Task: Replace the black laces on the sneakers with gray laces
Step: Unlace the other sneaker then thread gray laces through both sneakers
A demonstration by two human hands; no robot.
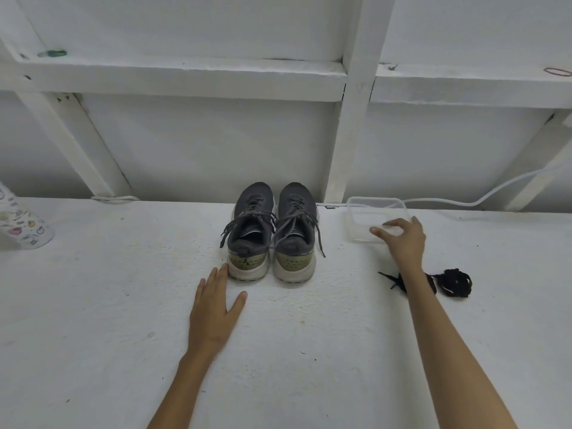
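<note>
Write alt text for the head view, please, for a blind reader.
Gray sneakers with gray laces stand on a table, heels toward the camera. The left hand lies flat beside them; the right hand reaches over a clear container, black laces bundled by its forearm.

Table (309, 351): white painted surface, matt, coarse-grained.
Sneakers (295, 199): gray knit cloth uppers, matt; pale soles, matt and foam-like, with a perforated olive heel section.
Gray laces (288, 221): flat woven cloth, matt.
Black laces (458, 283), right of the sneakers: woven cloth, matt.
Box (359, 212), right of the sneakers: clear plastic, smooth, glossy.
Cable (495, 190), farther right: white, smooth plastic sheath.
Beams (353, 119), behind the sneakers: white-painted, matt.
</note>
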